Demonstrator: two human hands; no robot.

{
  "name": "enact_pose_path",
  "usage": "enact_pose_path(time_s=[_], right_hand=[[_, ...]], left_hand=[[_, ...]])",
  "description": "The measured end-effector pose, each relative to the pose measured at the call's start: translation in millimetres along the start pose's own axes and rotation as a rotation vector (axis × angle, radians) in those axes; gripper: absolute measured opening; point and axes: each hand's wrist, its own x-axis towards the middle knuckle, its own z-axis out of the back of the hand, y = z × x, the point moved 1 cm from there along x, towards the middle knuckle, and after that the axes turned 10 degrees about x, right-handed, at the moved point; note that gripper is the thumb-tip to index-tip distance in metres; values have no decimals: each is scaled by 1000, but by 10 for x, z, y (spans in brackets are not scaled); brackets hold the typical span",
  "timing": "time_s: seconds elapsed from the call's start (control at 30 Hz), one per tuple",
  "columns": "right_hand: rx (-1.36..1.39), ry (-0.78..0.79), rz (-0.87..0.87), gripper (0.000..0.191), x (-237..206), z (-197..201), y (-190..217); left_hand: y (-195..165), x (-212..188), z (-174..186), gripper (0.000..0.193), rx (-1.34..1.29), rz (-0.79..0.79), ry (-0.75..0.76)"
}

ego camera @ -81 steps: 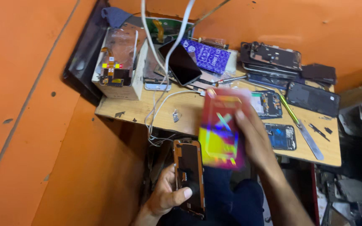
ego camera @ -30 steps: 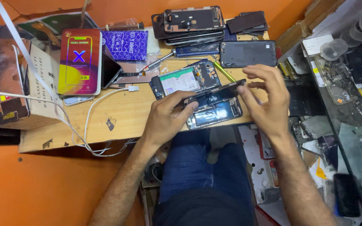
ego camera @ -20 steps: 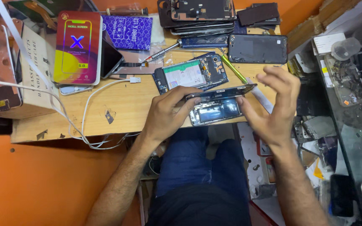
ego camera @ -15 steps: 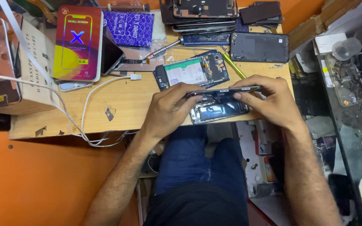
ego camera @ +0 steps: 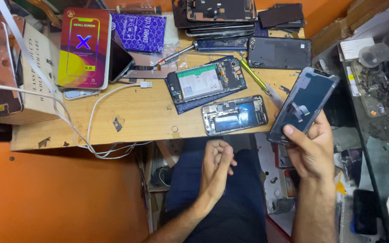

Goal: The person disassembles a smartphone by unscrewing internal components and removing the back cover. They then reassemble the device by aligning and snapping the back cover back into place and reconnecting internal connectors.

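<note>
The right hand (ego camera: 314, 150) holds a thin, dark, glossy phone screen panel (ego camera: 303, 104) out past the right edge of the worn wooden worktop (ego camera: 136, 117), tilted with its far end raised. The grip is closed around the panel's lower end: the thumb lies across the dark face near the bottom corner and the fingers wrap behind. I cannot see how much of the back they cover.

The left hand (ego camera: 215, 168) hangs loosely curled and empty over the lap, just below the worktop's near edge, touching nothing.

On the worktop just left of the panel lies an opened phone body with its metal frame and blue-grey inner parts showing (ego camera: 235, 114). Beyond that sits a second opened phone with a pale battery label (ego camera: 205, 82), lying on a dark mat. A red and yellow screen box (ego camera: 84, 48) stands further left, and a white cable (ego camera: 113, 96) trails across the wood.

Such a panel looks light and stiff but brittle, I would judge, and its smooth face is likely slippery. It is best held by its long edges or the bottom end, as now, without flexing it. Any ribbon at the back, which I cannot make out, should be spared.
</note>
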Motion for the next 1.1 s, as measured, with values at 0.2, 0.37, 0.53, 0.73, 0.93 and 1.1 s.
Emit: enact_pose_path(time_s=[0.2, 0.37, 0.53, 0.73, 0.93, 1.1], right_hand=[[64, -34, 9, 66, -396, 13, -111], [25, -126, -55, 67, -647, 137, -134], [25, -142, -94, 72, -780, 228, -98], [92, -93, -158, 75, -870, 127, -33], [118, -68, -231, 71, -986, -157, -6], [-89, -117, -222, 70, -1009, -353, 27]], left_hand=[[70, 476, -201, 45, -245, 171, -160], [-148, 308, -206, 42, -302, 94, -132], [-156, 28, -10, 39, -212, 30, -146], [-234, -447, 421, 34, 118, -192, -244], [-341, -434, 622, 34, -20, -242, -107], [-355, -323, 426, 34, 15, -149, -3]])
